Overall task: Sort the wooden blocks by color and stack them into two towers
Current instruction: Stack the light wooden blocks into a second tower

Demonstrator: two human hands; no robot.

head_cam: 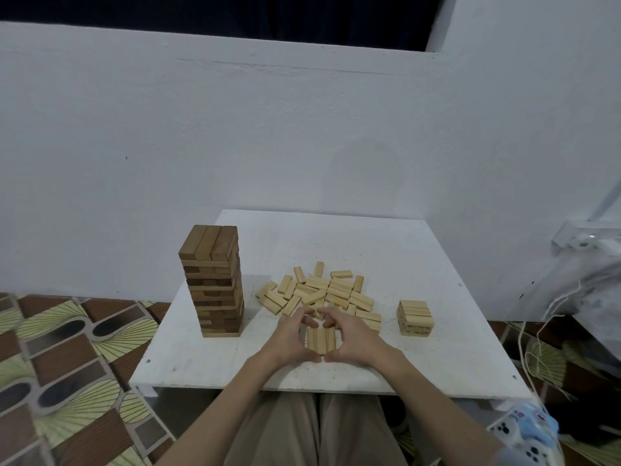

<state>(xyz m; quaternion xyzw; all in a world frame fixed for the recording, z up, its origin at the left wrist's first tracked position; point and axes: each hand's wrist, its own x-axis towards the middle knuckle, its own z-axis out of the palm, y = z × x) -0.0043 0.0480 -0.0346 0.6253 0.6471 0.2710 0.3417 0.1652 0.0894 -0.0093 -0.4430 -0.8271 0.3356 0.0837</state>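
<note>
A white worktop (437, 348) stands against a pale wall, on a patterned floor (67, 348). At its left rises the tall dark tower (212, 280) of brown blocks, upright. In the middle lies a loose pile of light blocks (322, 294), scattered and overlapping. To the right, well apart from the tall one, sits the short light tower (414, 318). Nearest the person, the left hand (289, 338) and right hand (353, 339) curl round a row of three light blocks (321, 340) lying side by side on the worktop, each grip narrow, fingers and thumbs cupping the row's two sides.
</note>
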